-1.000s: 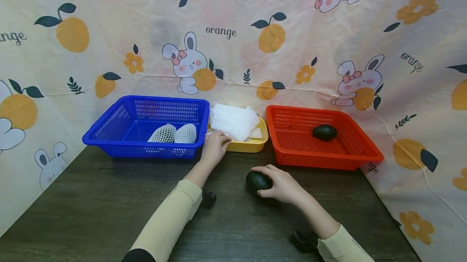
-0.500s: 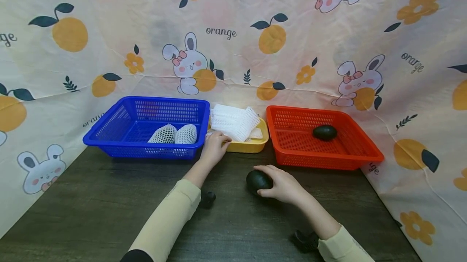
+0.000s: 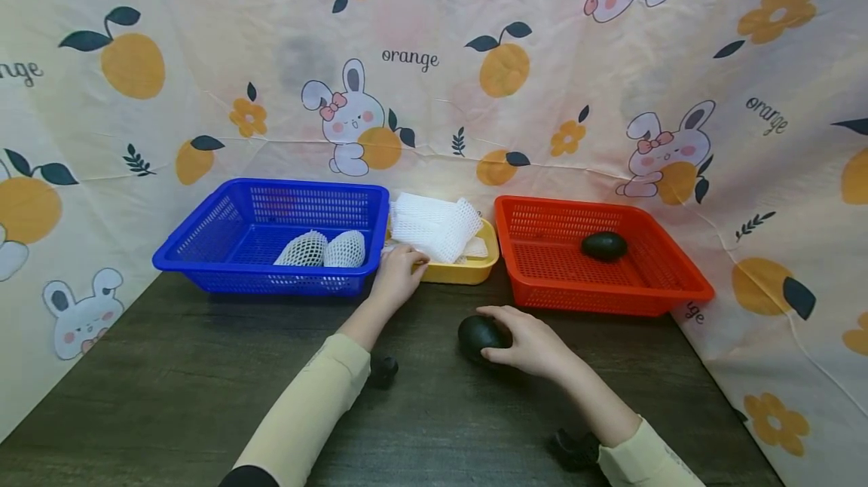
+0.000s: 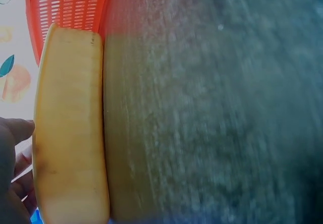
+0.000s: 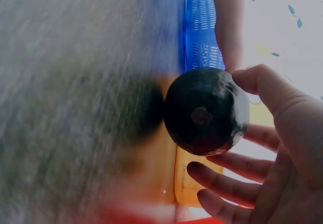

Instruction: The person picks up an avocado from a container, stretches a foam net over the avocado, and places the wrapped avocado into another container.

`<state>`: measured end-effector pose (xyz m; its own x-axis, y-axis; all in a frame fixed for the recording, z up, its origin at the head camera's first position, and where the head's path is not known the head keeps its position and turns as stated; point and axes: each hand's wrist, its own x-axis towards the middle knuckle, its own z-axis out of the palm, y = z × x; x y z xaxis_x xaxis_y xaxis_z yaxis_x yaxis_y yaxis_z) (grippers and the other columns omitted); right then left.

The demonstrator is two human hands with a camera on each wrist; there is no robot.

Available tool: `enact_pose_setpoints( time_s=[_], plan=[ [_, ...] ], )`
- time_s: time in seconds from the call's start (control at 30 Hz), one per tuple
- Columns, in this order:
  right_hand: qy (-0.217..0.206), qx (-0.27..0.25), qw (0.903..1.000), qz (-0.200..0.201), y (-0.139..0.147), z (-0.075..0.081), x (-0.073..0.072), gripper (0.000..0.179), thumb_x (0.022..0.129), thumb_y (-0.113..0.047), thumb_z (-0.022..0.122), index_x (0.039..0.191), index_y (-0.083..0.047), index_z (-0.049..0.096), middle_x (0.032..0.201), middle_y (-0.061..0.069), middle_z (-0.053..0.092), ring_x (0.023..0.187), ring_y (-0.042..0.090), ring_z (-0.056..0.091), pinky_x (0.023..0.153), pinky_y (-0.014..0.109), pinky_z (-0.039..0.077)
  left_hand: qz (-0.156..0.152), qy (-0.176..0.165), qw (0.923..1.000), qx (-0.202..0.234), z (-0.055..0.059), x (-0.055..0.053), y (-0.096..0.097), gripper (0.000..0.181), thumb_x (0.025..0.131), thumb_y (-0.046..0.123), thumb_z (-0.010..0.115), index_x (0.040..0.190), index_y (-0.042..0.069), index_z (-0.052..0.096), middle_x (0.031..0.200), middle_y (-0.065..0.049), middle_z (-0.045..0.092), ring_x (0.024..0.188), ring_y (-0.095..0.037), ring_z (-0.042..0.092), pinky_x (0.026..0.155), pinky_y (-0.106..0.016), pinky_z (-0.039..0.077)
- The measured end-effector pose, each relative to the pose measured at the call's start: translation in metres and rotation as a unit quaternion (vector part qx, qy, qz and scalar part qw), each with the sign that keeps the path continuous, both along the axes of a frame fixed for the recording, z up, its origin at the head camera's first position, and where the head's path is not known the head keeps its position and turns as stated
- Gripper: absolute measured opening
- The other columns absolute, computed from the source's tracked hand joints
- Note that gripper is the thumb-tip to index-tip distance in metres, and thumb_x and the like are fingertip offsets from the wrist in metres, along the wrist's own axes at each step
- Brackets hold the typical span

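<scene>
My right hand (image 3: 532,344) holds a dark green avocado (image 3: 478,338) against the table, thumb and fingers on either side of it. In the right wrist view the round end of the avocado (image 5: 202,108) faces the camera, with some fingers spread apart below it. My left hand (image 3: 395,276) reaches over the front left rim of a yellow basket (image 3: 461,274) heaped with white foam net sleeves (image 3: 437,227). Its thumb and curled fingers lie by that rim in the left wrist view; whether they pinch a sleeve is hidden.
A blue basket (image 3: 271,280) on the left bears two net-covered fruits (image 3: 346,249). On the right, a red basket (image 3: 583,297) contains another avocado (image 3: 603,246). Patterned cloth (image 3: 434,110) hangs directly behind the baskets. Black wrist devices (image 3: 573,449) sit by the sleeves.
My right hand has shifted very slightly to the right, with the avocado barely moving. The left hand stays at the yellow basket's rim.
</scene>
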<state>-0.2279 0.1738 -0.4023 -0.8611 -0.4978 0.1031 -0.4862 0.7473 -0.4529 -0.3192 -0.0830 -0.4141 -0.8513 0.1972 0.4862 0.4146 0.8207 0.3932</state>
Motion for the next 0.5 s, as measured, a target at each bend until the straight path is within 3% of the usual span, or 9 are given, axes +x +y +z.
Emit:
enact_pose_setpoints(
  time_s=[0.2,0.5],
  plan=[
    [0.006,0.003,1.0,0.003,0.0,0.006,-0.003,0.062,0.079,-0.034,0.078,0.134,-0.016,0.055,0.12,0.001,0.059,0.098,0.017,0.058,0.082,0.043,0.048,0.0,-0.01,0.9999,0.005,0.002,0.001,0.0,0.014,0.088,0.016,0.07,0.099,0.009,0.075,0.095,-0.006,0.066,0.094,-0.023,0.061,0.087,-0.042,0.042],
    [0.009,-0.021,0.9997,-0.007,-0.006,0.023,-0.008,0.057,0.085,-0.033,0.073,0.135,-0.015,0.054,0.128,0.009,0.057,0.108,0.028,0.057,0.089,0.048,0.047,-0.001,-0.021,0.9996,0.017,0.009,0.002,0.002,0.018,0.09,0.017,0.068,0.103,0.006,0.073,0.1,-0.009,0.067,0.095,-0.024,0.062,0.087,-0.04,0.045]
  ],
)
